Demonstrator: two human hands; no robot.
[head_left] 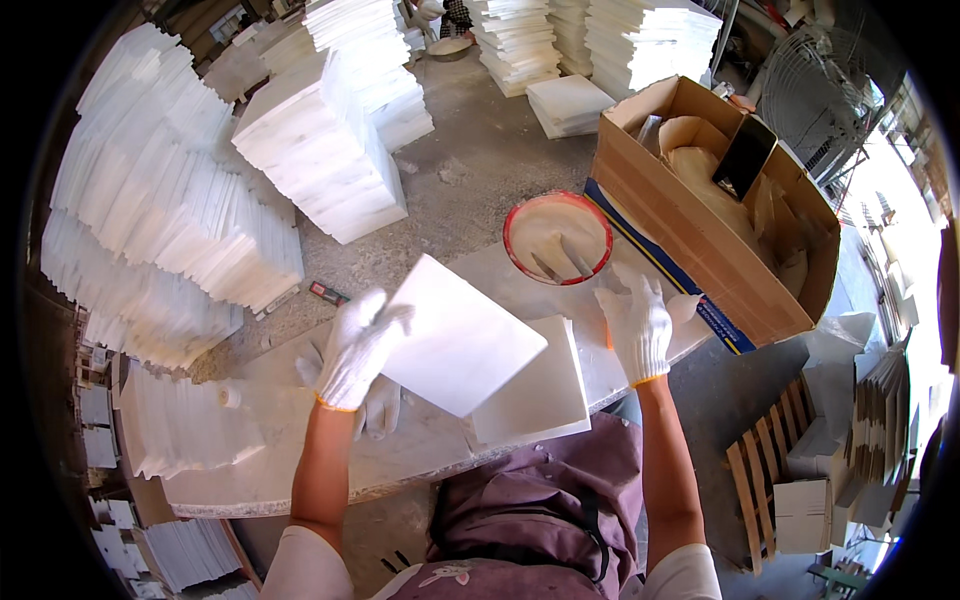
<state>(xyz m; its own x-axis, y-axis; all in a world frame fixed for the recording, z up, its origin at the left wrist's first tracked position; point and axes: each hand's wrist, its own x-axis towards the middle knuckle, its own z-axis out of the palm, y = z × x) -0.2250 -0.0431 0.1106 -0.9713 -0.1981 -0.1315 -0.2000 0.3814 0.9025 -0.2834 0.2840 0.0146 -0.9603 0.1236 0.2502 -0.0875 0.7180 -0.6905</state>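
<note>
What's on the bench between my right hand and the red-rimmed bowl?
Nothing; in the head view only bare dusty bench top lies between the right hand and the red-rimmed bowl.

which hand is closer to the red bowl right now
Right. The right hand lies just below and right of the red bowl; the left hand holds a white tile farther off.

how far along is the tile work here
Done: cannot tell; one white square stone tile lies flat on the dusty workbench. In hand: the left hand lifts another white tile; the right hand rests by the red-rimmed bowl of white paste. Left: tall white tile stacks remain.
</note>
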